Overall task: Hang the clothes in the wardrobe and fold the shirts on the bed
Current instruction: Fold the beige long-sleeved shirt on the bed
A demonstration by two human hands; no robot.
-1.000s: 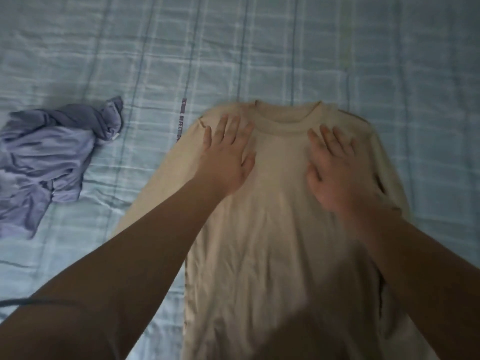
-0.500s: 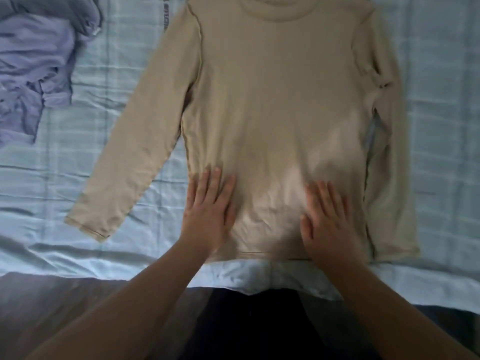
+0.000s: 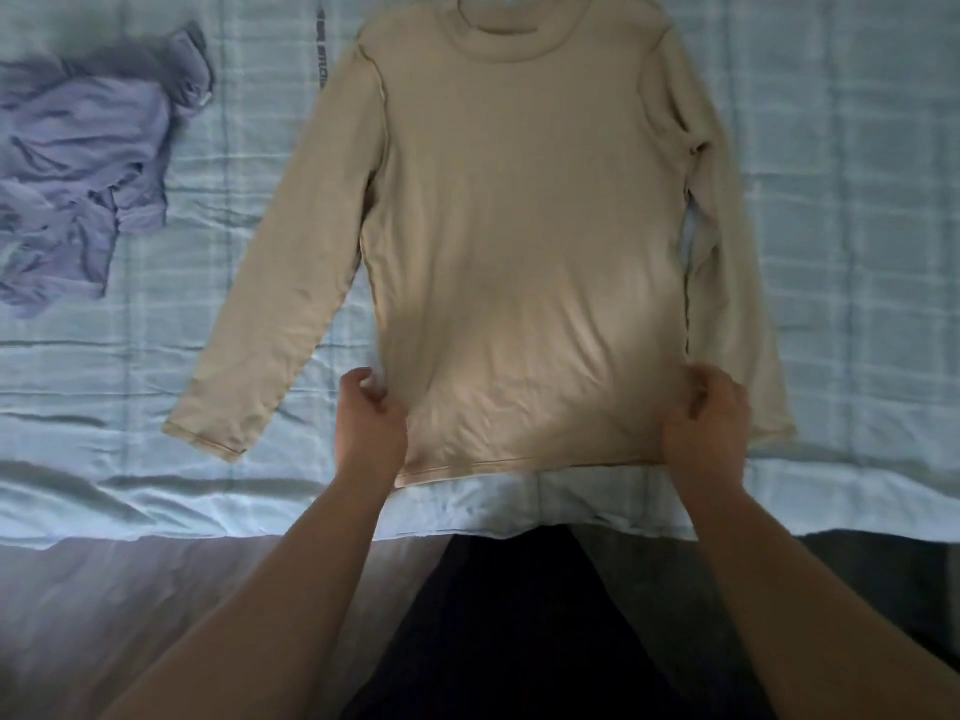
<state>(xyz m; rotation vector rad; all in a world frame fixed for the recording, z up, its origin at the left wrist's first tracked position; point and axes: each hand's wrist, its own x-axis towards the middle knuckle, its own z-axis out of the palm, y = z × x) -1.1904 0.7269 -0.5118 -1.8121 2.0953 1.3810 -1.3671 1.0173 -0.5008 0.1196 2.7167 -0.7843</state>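
Far left on the bed [image 3: 831,200] lies a crumpled purple garment [image 3: 83,163]; both hands, left hand [image 3: 370,423] and right hand [image 3: 709,413], have fingers clamped on the beige shirt [image 3: 519,226] near its hem.

Bed [image 3: 857,210]: fills the upper two thirds of the frame, seen from above.
Sheet [image 3: 104,407]: pale blue, with a faint check of lighter and darker lines; creased across the left side.
Printed strip [image 3: 321,54]: dark lettering on the sheet, top centre-left, too blurred to read.
Bed edge [image 3: 156,532]: runs across the frame below the middle.
Lower surface [image 3: 130,615]: dull grey-mauve at lower left, darker at lower right; bed side or floor, unclear.
Light: dim and soft.
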